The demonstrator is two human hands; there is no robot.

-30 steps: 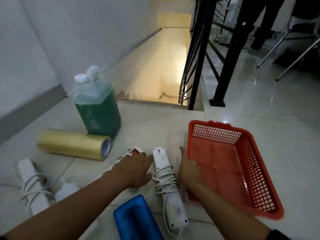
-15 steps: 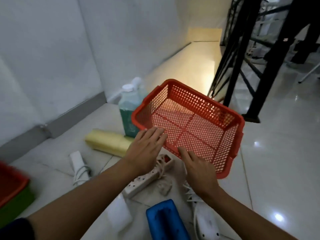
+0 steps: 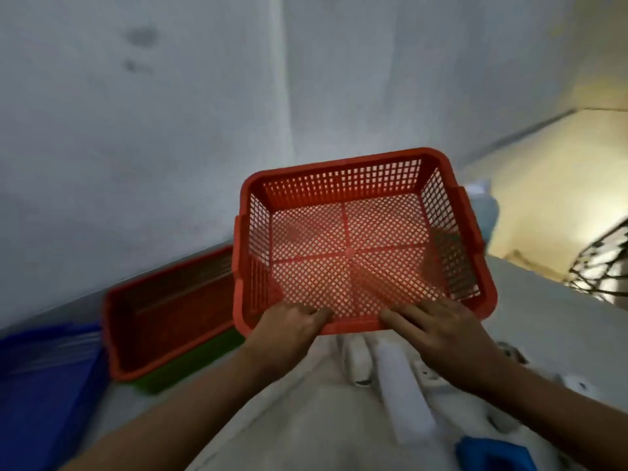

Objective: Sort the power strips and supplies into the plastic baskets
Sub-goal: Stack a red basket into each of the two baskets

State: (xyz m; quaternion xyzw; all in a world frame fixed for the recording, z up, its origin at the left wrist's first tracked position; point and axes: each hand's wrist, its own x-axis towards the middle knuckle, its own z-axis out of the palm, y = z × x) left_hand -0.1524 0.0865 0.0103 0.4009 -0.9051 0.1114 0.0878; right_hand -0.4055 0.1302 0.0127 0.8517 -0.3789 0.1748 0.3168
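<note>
I hold an empty orange mesh basket [image 3: 452,212] in the air in front of me, its open side tilted toward me. My left hand [image 3: 289,328] and my right hand [image 3: 438,331] both grip its near rim. Below my hands, blurred white power strips [image 3: 404,396] lie on the pale floor. A blue object [image 3: 496,455] shows at the bottom right edge.
To the left on the floor stands a second orange basket [image 3: 163,321] stacked in a green one [image 3: 183,368], with a blue basket [image 3: 44,385] at the far left. A grey wall rises behind. A stairwell and black railing [image 3: 601,263] lie at the right.
I have swung the orange basket from the right toward the left, and my view has turned left toward the wall. The stacked orange, green and blue baskets have come into view.
</note>
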